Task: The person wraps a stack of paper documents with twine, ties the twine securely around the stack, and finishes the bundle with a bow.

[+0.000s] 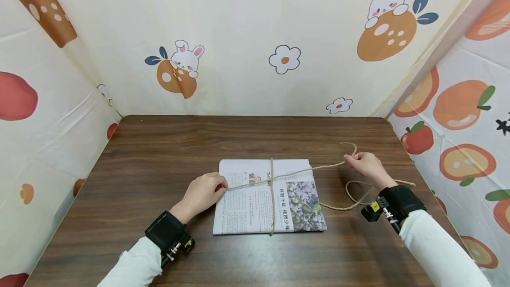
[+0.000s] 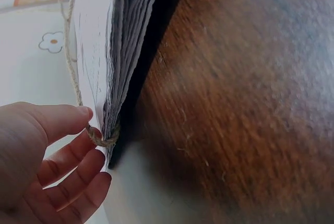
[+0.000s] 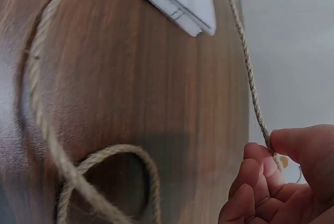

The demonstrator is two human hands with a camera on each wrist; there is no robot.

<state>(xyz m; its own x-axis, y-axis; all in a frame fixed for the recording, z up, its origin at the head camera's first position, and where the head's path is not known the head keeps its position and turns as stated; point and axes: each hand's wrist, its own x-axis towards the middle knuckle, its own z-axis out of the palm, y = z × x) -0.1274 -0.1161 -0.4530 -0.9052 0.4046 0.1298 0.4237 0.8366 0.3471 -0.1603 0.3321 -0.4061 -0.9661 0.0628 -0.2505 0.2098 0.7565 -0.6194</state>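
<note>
A folded stack of newspapers [image 1: 243, 209] lies flat on the table. One strand of twine [image 1: 272, 207] runs front to back over its middle, and another crosses it from left to right. At the stack's left edge my left hand [image 1: 202, 194] pinches the crossing strand between thumb and index finger; in the left wrist view the twine [image 2: 107, 142] bends around the paper edge there. Out to the right, raised above the table, my right hand [image 1: 370, 169] pinches the twine near its free end. The strand [image 3: 245, 51] stretches fairly straight between both hands.
Another length of twine [image 1: 338, 208] leaves the stack's right side and loops on the wooden table [image 1: 171, 145] beneath my right wrist. Printed curtains [image 1: 239, 21] stand behind the table and at both sides.
</note>
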